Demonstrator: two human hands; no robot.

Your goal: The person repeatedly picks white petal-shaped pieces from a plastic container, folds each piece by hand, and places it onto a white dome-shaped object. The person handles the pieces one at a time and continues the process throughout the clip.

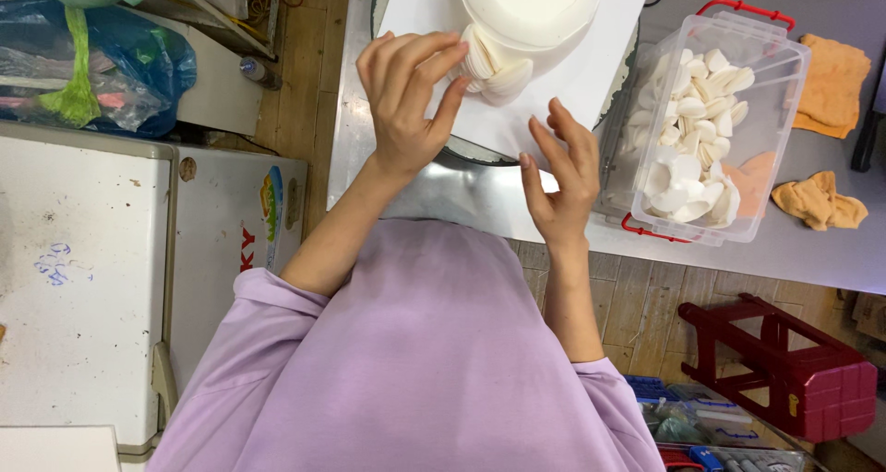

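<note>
While the steel table (434, 204) carries everything within arm's reach, a white board (604, 71) lies on it under the cake (526, 11), a white round tier whose lower edge is being ringed with overlapping white petals (498, 71). Just to the right stands a clear box (784, 112) with red handles, heaped with more of the same thin white discs (692, 131), probably parked there so the free hand can dip in without a stretch. Two orange cloths (831, 89) lie beyond it on the table, near enough for wiping fingers.

Left hand (406, 98) is raised at the cake's lower edge, fingers curled and thumb meeting fingertips, pinching or pressing one petal in the row; that light grip suits something so thin. Right hand (563, 181) hovers empty just below the board's edge, fingers loosely spread and upright, touching nothing that I can make out.

Smaller, off the table: a red stool (794, 366) on the wooden floor at right.
</note>
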